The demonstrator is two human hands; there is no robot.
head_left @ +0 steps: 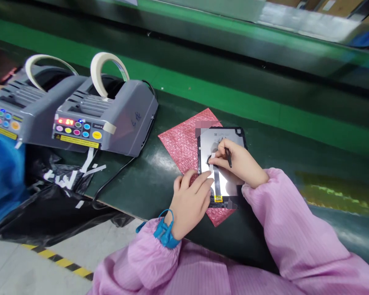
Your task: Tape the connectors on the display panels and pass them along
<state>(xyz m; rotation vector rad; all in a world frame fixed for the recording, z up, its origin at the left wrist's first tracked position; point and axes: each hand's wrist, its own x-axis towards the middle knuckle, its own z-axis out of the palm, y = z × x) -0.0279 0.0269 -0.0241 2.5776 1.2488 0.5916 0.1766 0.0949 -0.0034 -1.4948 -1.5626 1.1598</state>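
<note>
A tablet display panel [233, 180] with a silvery back and a black frame lies on a pink bubble-wrap sheet [181, 141]. Down its lower half runs a dark flat flex cable [217, 182] with a yellow end. My right hand [241, 162] is closed over the panel's middle. Its thumb and forefinger pinch a short strip of white tape [212, 157] by the cable's upper end. A slim black tool [228, 157], perhaps tweezers, is tucked in the same hand's fingers. My left hand [192, 200] rests with outstretched fingers on the panel's left edge, fingertips close to the cable.
Two grey tape dispensers [123, 119] carrying white tape rolls stand at the left. A black cord [110, 180] trails from one. Tape scraps [67, 178] cling to a black plastic bag [58, 217] by the table edge. A yellowish film [341, 192] lies at the right.
</note>
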